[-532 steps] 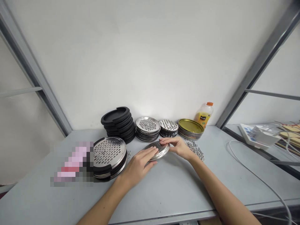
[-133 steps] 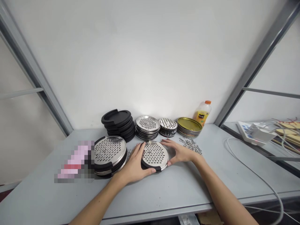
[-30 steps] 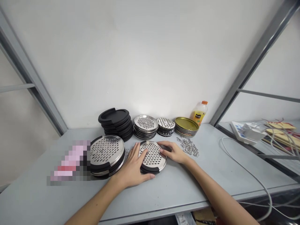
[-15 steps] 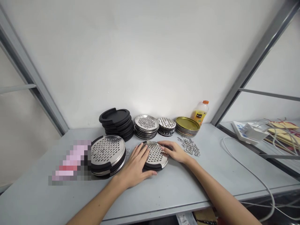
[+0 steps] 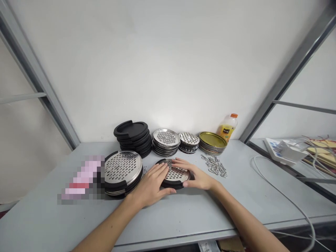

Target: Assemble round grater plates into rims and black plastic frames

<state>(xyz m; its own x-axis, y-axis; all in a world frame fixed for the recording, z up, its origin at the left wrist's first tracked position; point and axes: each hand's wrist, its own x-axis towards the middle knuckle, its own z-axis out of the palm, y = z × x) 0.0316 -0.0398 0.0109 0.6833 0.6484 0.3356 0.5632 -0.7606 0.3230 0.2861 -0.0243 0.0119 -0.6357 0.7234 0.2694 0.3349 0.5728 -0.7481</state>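
A round metal grater point(image 5: 175, 175) with slotted holes and a black rim lies on the grey table in front of me. My left hand point(image 5: 153, 182) rests on its left side, fingers flat on the metal and thumb stretched away. My right hand point(image 5: 197, 176) clasps the right side, its fingers over the top and its thumb at the front rim. Part of the grater is hidden under both hands. Just left of my left hand is a stack of similar graters with black rims point(image 5: 123, 168).
Along the wall stand stacks of black rings point(image 5: 132, 131), grater discs point(image 5: 166, 138), smaller spiked discs point(image 5: 189, 139) and gold lids point(image 5: 213, 140). A juice bottle point(image 5: 228, 130) is behind the lids. Metal clips point(image 5: 215, 165) lie right of my hands; a white cable point(image 5: 280, 190) crosses the table's right side.
My right hand has slid further over the grater, and its thumb has come to the front rim. My left hand stays about where it was. The view has shifted slightly.
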